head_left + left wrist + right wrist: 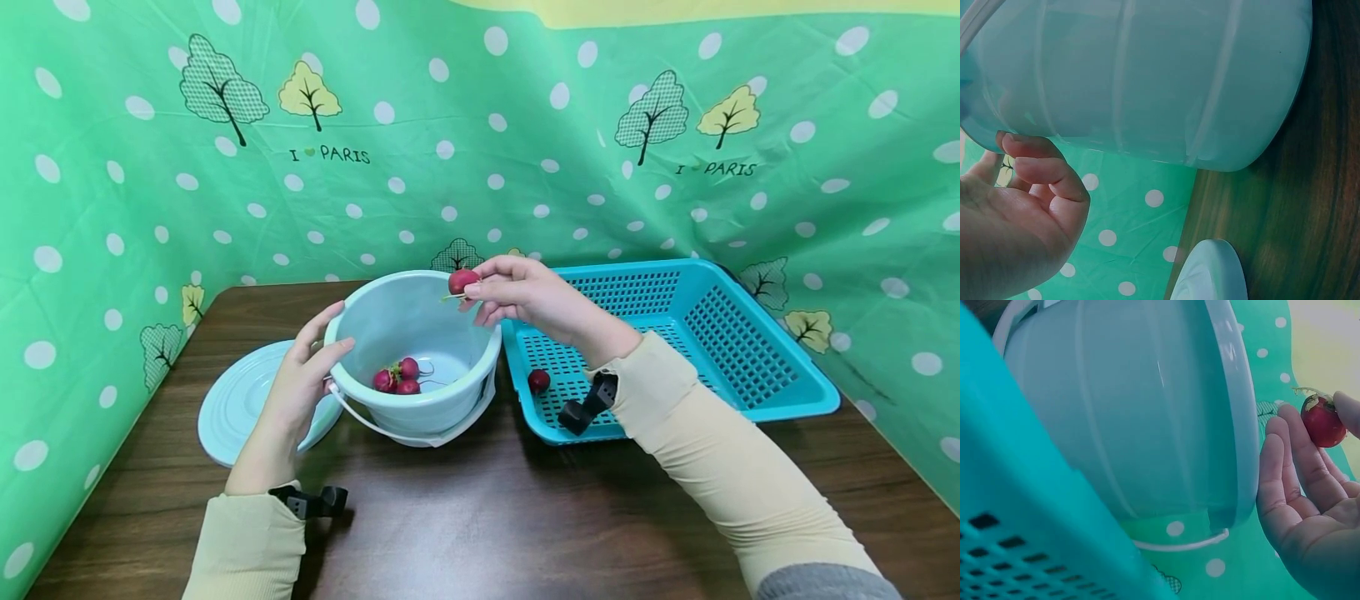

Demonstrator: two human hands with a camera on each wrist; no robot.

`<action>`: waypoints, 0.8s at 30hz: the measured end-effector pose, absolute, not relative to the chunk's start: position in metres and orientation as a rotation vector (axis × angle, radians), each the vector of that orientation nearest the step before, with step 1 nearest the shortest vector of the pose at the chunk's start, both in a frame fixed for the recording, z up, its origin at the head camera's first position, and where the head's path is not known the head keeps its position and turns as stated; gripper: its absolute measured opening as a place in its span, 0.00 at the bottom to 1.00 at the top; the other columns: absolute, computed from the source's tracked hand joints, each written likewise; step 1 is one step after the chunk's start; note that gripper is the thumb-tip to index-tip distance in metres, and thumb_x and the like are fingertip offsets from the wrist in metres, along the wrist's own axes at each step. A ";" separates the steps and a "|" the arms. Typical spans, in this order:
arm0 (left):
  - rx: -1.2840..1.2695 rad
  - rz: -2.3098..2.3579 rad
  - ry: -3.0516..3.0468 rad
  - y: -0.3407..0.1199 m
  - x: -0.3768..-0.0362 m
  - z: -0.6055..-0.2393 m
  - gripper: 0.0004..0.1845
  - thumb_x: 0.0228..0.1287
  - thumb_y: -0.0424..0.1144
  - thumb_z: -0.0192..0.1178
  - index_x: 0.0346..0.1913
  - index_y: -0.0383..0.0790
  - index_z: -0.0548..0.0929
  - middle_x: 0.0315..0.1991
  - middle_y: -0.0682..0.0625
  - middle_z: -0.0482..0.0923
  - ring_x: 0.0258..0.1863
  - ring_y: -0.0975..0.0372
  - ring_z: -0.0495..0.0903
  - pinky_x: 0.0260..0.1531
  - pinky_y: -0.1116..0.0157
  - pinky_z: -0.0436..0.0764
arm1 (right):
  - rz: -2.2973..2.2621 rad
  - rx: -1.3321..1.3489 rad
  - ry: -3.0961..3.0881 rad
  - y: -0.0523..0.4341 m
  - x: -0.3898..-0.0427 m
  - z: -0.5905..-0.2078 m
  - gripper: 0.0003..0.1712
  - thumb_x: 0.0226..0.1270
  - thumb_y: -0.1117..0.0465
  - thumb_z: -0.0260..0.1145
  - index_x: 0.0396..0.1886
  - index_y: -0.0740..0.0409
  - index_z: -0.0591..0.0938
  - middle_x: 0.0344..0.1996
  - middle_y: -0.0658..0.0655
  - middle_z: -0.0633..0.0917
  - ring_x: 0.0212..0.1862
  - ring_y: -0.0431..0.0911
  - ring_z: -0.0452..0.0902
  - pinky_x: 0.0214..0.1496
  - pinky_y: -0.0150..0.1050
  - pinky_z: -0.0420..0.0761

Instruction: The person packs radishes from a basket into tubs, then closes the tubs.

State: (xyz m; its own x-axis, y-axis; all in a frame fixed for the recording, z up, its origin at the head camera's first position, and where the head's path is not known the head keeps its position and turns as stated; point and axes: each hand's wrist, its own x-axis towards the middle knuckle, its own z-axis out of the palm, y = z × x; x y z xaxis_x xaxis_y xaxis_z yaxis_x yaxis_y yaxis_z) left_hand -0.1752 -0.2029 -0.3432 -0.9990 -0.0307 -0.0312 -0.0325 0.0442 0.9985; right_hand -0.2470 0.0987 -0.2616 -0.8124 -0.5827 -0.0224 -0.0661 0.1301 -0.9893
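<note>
Red and round, the radish sits pinched between the thumb and fingertips of your right hand, its pale root tail pointing left; the remaining fingers are loosely extended beneath it, as the right wrist view confirms. You hold it just above the far rim of the pale blue bucket, a position from which it would fall inside rather than onto the counter. Your left hand rests against the bucket's near-left wall, thumb at the rim and fingers gently curved along the side, apparently to steady the bucket; the left wrist view shows these fingers lying along the wall and not wrapped round any handle. The bucket's white bail handle hangs down against its front. Inside the bucket lie three radishes, clustered together on the bottom. Just right of the bucket, touching or nearly so, stands the teal perforated basket, which holds one radish near its front-left corner. Count: five radishes in view, one bucket, one basket, and one round lid lying flat on the counter to the bucket's left, partly behind your left hand.
</note>
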 end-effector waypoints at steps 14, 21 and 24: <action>-0.072 2.153 2.281 -0.203 -0.176 -0.343 0.30 0.72 0.48 0.57 0.74 0.60 0.63 0.70 0.48 0.56 0.28 0.68 0.75 0.32 0.71 0.77 | -1.755 -0.605 1.927 0.076 -0.240 -0.262 0.15 0.71 0.63 0.61 0.54 0.64 0.75 0.39 0.54 0.87 0.34 0.46 0.82 0.45 0.37 0.85; -0.065 2.156 2.281 -0.203 -0.175 -0.343 0.30 0.72 0.48 0.57 0.75 0.60 0.63 0.68 0.48 0.57 0.27 0.69 0.75 0.32 0.71 0.77 | -1.744 -0.613 1.923 0.062 -0.239 -0.263 0.15 0.71 0.63 0.62 0.53 0.63 0.75 0.40 0.54 0.87 0.34 0.46 0.83 0.45 0.39 0.85; -0.070 2.157 2.275 -0.203 -0.175 -0.343 0.30 0.72 0.48 0.57 0.74 0.60 0.63 0.68 0.48 0.57 0.26 0.70 0.74 0.31 0.71 0.76 | -1.736 -0.613 1.936 0.057 -0.241 -0.264 0.15 0.71 0.62 0.62 0.53 0.63 0.75 0.44 0.59 0.87 0.34 0.46 0.83 0.46 0.40 0.85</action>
